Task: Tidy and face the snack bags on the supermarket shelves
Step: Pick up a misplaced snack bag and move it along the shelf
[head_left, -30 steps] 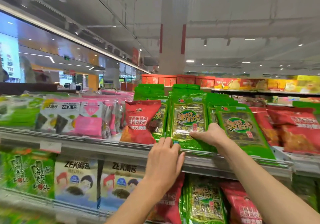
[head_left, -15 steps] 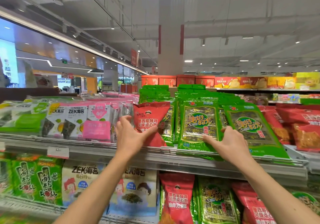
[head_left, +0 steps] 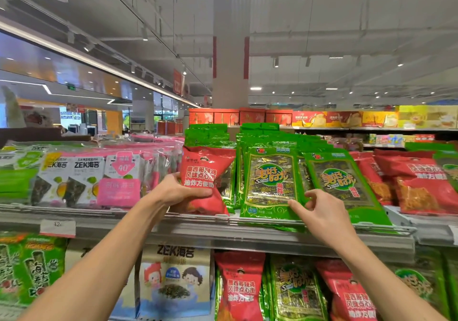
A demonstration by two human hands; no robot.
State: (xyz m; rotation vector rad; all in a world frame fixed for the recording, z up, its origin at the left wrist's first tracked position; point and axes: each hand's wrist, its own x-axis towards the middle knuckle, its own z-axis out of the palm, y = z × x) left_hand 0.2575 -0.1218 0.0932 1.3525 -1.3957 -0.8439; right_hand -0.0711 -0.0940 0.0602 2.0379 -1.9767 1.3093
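Two hands: left hand [head_left: 177, 191] gripping one red bag [head_left: 207, 172], right hand [head_left: 322, 211] pinching one green bag [head_left: 270, 184].

Supermarket aisle — large self-service store, seen at shelf height. Metal shelf [head_left: 247, 236] with a front price rail; paper price tag [head_left: 57, 227] clipped at its left end. Upper tier packed with faced snack bags: green seaweed packs [head_left: 270, 182], a red snack bag [head_left: 207, 172], pink-and-white ZEK packs [head_left: 86, 179] toward the left edge. Lower tier under the rail holds more of the same brands. Beyond, a second run of shelving carries orange and yellow gift boxes [head_left: 347, 118] along its top edge. Overhead — exposed grey ceiling with track lights, a white pillar [head_left: 230, 48] banded red, hanging red signs. Far left, a bright storefront area with screens.
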